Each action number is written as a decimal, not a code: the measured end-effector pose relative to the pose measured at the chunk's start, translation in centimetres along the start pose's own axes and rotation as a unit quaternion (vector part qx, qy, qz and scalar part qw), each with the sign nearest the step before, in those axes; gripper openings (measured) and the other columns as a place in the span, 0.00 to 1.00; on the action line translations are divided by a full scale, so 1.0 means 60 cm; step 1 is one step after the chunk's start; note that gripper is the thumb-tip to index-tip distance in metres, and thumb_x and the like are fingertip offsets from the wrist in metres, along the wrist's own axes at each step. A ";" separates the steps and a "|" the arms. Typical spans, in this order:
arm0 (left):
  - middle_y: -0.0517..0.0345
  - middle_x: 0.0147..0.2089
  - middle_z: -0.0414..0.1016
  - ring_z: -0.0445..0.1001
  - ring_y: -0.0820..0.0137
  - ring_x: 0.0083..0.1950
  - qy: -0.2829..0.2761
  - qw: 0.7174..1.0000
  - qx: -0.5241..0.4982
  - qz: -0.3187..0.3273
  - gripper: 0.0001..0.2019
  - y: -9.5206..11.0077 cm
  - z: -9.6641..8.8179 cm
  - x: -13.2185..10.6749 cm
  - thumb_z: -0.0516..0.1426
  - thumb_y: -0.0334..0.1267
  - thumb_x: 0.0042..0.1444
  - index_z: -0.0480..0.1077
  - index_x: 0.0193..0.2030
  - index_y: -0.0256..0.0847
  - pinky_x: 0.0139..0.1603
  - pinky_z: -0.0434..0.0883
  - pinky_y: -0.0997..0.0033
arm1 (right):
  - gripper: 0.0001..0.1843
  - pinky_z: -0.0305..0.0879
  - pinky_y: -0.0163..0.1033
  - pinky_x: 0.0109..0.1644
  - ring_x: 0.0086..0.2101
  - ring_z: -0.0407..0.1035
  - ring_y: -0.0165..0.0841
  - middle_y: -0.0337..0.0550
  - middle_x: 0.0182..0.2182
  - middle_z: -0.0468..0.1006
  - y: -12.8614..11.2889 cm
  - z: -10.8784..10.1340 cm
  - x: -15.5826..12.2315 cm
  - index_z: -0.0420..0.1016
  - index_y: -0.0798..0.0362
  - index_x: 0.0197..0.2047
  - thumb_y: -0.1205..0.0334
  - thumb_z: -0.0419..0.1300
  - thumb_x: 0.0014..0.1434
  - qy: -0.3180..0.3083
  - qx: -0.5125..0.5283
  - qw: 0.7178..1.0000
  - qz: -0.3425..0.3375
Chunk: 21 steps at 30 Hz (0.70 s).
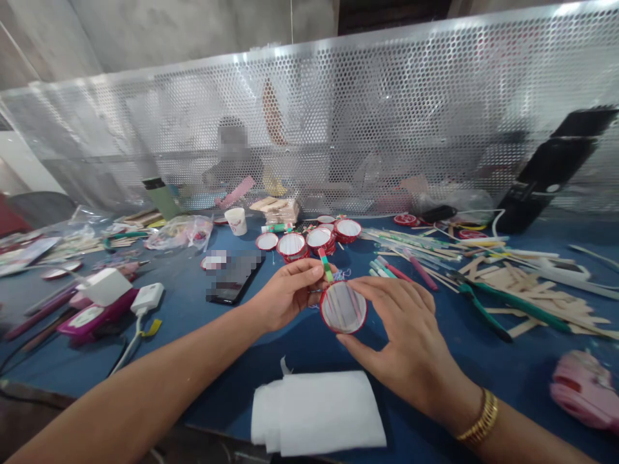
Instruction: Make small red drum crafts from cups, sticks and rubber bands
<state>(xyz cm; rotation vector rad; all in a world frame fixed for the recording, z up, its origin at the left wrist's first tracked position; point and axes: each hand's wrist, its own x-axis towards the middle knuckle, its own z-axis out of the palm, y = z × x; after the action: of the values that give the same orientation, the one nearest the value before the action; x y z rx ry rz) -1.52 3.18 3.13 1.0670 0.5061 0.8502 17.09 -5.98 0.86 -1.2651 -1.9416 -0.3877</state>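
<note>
Left fingers (309,278) hold striped stick (325,261); right fingers (380,292), round red-rimmed disc (343,308), perhaps papery.

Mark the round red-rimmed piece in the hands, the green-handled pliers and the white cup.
Round red-rimmed piece (343,307): head view, middle of its pale face.
Green-handled pliers (525,305): head view, on one handle.
White cup (236,222): head view, on its side wall.

1 perforated metal screen (348,84) — gray wall (193,32) behind, blue tabletop (188,296) below.

Phone (236,283) and pliers (529,308) lie on the desk (178,316), left and right of the disc (344,308). The cloth (319,412) lies in front.
</note>
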 end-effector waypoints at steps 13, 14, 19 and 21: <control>0.57 0.33 0.73 0.71 0.76 0.32 -0.005 1.000 -0.005 -0.005 0.10 0.000 0.000 0.001 0.66 0.38 0.52 0.75 0.37 0.34 0.33 0.72 0.76 | 0.27 0.56 0.53 0.57 0.51 0.67 0.45 0.47 0.51 0.75 -0.001 -0.002 0.001 0.69 0.49 0.55 0.51 0.65 0.53 -0.006 0.002 1.000 0.008; 0.57 0.33 0.73 0.71 0.76 0.32 -0.004 1.000 -0.006 -0.005 0.10 0.000 0.000 0.001 0.66 0.38 0.52 0.75 0.37 0.34 0.32 0.71 0.77 | 0.27 0.56 0.53 0.56 0.51 0.67 0.45 0.47 0.51 0.75 -0.001 -0.002 0.001 0.69 0.49 0.55 0.51 0.65 0.53 -0.007 0.001 1.000 0.008; 0.57 0.32 0.74 0.72 0.77 0.31 -0.002 1.000 -0.014 -0.009 0.10 0.000 0.000 0.000 0.67 0.38 0.51 0.75 0.36 0.35 0.30 0.70 0.79 | 0.26 0.56 0.53 0.56 0.51 0.67 0.45 0.48 0.51 0.75 0.000 -0.001 0.001 0.69 0.49 0.55 0.51 0.64 0.54 -0.001 -0.002 1.000 0.006; 0.58 0.32 0.74 0.72 0.77 0.30 0.000 1.000 -0.018 -0.010 0.10 0.000 0.001 -0.001 0.67 0.37 0.50 0.75 0.36 0.35 0.29 0.70 0.79 | 0.26 0.56 0.53 0.56 0.51 0.67 0.45 0.48 0.51 0.75 0.000 -0.001 0.001 0.69 0.49 0.55 0.51 0.64 0.54 0.000 -0.003 1.000 0.006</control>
<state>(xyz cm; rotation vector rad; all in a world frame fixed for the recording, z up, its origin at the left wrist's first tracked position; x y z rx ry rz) -1.49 3.10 3.15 1.0271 0.4997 0.8388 17.12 -5.97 0.97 -1.2800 -1.9337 -0.3868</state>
